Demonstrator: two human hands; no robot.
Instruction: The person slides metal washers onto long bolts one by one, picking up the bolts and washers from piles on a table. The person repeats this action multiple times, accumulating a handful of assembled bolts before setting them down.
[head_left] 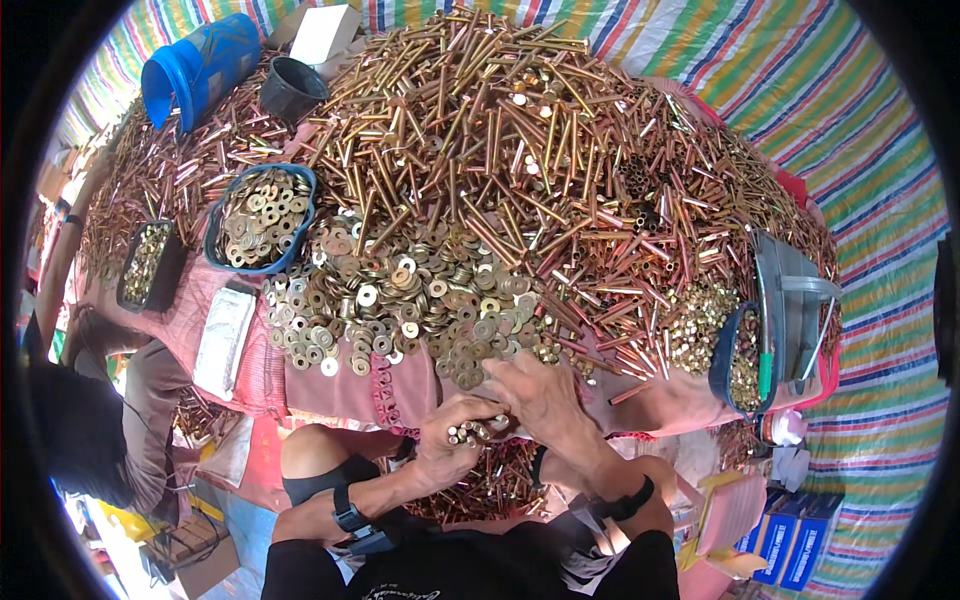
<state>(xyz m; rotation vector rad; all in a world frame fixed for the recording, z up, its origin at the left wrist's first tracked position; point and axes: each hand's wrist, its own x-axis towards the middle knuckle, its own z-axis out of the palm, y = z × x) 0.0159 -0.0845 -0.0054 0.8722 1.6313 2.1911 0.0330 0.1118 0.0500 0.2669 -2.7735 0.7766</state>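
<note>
My left hand (448, 442) is closed around a small bundle of brass tubes (462, 433), their open ends showing, just below the table's front edge. My right hand (538, 398) lies close beside it, fingers curled over the same bundle and touching the left hand. Right above both hands spreads a heap of flat brass washers (400, 300). Behind the washers rises a big pile of long brass and copper tubes (520, 150). More short tubes lie in my lap (490, 490) under the hands.
A blue basin of washers (262, 215) stands at the left, a dark tray (148, 265) further left, and a blue bin of small brass pieces (742, 360) at the right. A blue bucket (200, 65) and black pot (292, 88) stand behind. Another person (100, 420) sits lower left.
</note>
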